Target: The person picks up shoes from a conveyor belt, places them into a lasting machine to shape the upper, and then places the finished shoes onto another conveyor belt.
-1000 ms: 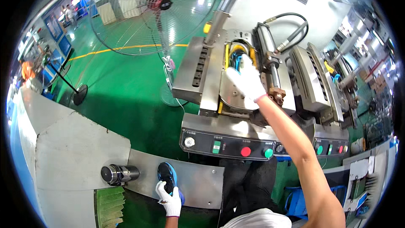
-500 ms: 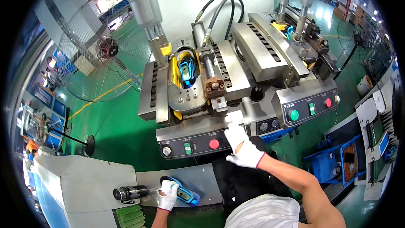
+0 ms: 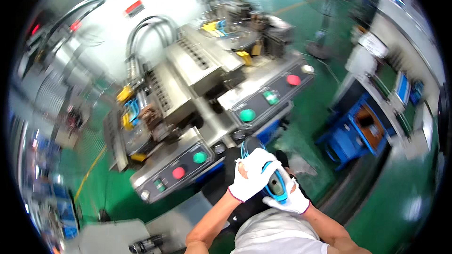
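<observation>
In front of the white shirt [image 3: 273, 233], a shoe [image 3: 277, 187] with blue trim is held between two white-gloved hands, dark toe pointing far and slightly left, heel near. The left hand [image 3: 250, 174] is clamped on its middle from the left, fingers lying across the upper; the right hand [image 3: 293, 197] is closed around the heel from the right, fingers tucked beneath. Gripping it at both parts probably keeps the shoe steady, and the opening shows upward between the gloves, perhaps so it can be seen into. The gloves likely guard the skin or help the grip.

Near left, a dark flask [image 3: 147, 244] lies on its side where a metal bench [image 3: 176, 223] meets a grey panel [image 3: 108, 237], presumably set there to be out of the way.

Beyond the hands stands a two-station machine. Its left control panel [image 3: 189, 165] and right control panel [image 3: 282, 89] line the near edge, their buttons seemingly put there for easy reach. Behind each, yellow pieces [image 3: 125, 94] flank something blue, apparently to locate it, though blur hides the detail.

To the right, a blue stand [image 3: 333, 136], perhaps a chair, is on the green floor [image 3: 306, 127]. At the far left, dark hoses [image 3: 141, 30] arch before a white housing [image 3: 165, 0], possibly looped to leave slack.
</observation>
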`<state>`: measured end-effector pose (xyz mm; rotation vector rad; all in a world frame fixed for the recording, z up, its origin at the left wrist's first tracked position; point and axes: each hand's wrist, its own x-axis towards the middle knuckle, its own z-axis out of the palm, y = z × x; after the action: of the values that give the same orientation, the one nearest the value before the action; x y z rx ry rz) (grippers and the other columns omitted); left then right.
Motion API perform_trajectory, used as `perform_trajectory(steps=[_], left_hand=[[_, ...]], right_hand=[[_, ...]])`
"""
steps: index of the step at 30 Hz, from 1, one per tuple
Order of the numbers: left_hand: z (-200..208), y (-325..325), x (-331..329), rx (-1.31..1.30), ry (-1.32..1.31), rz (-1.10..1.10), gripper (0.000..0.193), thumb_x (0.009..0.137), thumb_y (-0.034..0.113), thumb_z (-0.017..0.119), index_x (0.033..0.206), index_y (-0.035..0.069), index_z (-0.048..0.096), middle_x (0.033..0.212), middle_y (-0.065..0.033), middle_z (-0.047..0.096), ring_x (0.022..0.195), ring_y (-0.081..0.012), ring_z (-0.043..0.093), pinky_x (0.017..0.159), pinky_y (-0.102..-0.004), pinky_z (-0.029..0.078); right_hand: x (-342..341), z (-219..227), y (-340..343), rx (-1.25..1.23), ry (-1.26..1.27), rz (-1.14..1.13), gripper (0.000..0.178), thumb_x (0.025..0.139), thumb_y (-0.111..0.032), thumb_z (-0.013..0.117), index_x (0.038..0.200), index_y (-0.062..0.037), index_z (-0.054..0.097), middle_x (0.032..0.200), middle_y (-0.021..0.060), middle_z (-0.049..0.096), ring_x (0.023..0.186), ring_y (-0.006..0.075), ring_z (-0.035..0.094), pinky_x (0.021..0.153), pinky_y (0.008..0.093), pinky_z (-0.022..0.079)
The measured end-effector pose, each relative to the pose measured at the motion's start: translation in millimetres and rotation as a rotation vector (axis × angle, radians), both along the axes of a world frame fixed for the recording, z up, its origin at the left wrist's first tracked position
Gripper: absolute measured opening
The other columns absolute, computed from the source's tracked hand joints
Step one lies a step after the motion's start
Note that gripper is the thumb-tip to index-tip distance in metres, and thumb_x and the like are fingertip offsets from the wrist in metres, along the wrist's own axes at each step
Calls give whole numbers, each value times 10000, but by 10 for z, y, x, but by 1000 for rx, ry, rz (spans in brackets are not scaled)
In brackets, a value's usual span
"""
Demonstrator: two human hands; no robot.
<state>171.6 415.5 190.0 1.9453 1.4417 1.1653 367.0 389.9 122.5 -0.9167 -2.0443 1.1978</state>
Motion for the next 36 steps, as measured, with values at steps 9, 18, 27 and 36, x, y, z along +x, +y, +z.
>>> perform_trajectory(steps=[9,18,27,36], left_hand=[[93,423,1182,151,-68,-498,713,840,112,847,1463,-4,521,1393,-221,580,1039,-284,717,877,-373,613],[-908,-106,842,-458,-49,-245,505,919,76,779,1375,6,575,1284,-179,642,1058,-268,716,867,-364,604],[-1356,-310,666,-792,6,35,438,956,122,740,1361,56,589,1210,-147,658,914,-221,708,754,-360,589],[-1189,-153,393,-719,-86,159,371,938,87,732,1294,38,642,1222,-175,663,1034,-285,716,876,-399,598]], right_hand=[[1550,186,1066,-115,869,-1076,388,973,-28,721,1335,85,639,1260,134,729,1092,220,723,988,335,576],[3805,359,4027,329,-280,-1649,869,785,-584,770,1377,26,592,1236,301,707,1183,449,671,1058,478,505],[5285,262,5183,-119,-651,-1671,930,786,-863,625,1024,23,778,842,170,783,814,291,786,787,425,586],[3514,-104,4512,330,160,-1266,710,1044,-343,657,1585,26,383,1547,215,499,1278,264,614,1013,357,561]])
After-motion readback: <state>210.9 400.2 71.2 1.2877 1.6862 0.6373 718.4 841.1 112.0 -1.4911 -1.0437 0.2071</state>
